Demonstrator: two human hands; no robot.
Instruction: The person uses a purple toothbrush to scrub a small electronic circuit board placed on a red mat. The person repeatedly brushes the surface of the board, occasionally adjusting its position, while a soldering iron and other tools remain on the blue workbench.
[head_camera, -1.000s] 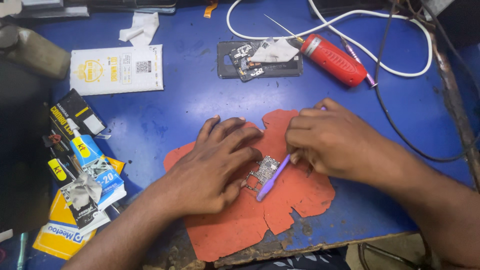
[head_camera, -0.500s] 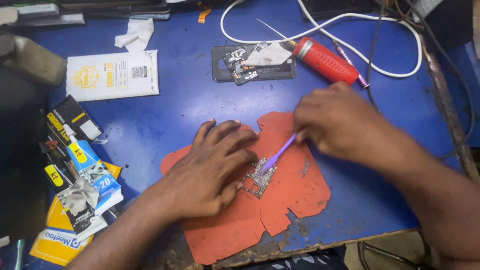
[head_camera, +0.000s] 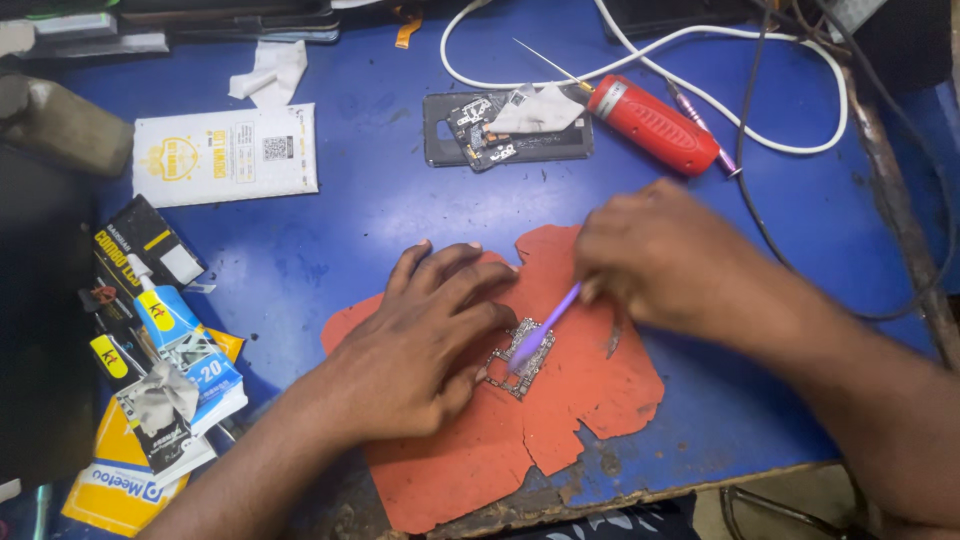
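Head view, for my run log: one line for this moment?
left hand pins small circuit board | right hand brushes it, purple brush | orange mat

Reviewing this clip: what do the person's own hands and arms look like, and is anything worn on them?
Both are bare. The left hand and the right hand wear no gloves, and no rings, watch or bands show. Both forearms are uncovered as far as the frame's edge, with no sleeve in view. The right hand is motion-blurred, so small details on its fingers cannot be told.

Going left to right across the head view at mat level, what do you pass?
Glue tube → left hand → circuit board → purple tool → right hand, all but the tube over the orange mat.
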